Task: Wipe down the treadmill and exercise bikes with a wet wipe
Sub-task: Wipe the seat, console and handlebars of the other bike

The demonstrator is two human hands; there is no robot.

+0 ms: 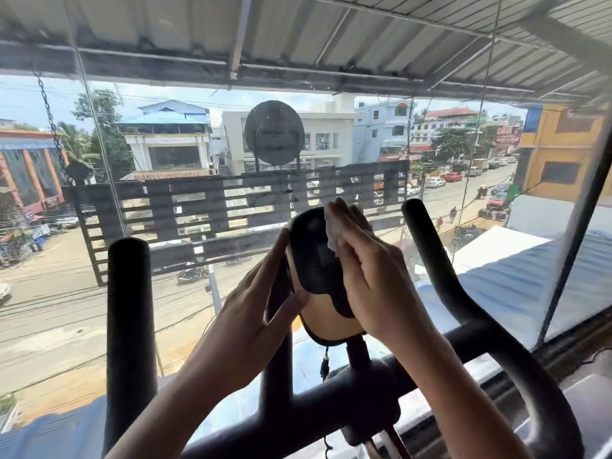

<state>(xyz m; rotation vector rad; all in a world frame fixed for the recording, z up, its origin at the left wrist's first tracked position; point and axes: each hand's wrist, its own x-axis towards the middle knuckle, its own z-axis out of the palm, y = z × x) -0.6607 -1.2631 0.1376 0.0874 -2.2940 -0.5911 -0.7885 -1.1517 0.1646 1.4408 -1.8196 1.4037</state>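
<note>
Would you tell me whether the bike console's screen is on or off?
Off, seemingly: the console screen looks dark, with no lit digits visible.

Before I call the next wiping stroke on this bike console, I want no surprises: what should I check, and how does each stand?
1. Contact: right hand presses wipe on console: ok.
2. Bracing: left hand against console's left edge: ok.
3. Snag: dangling cable apart from both hands: ok.
4. Coverage: whole console face wiped: cannot tell.
5. Moisture: wipe wet enough: cannot tell.
6. Next: left handlebar grip wiped: cannot tell.
</note>
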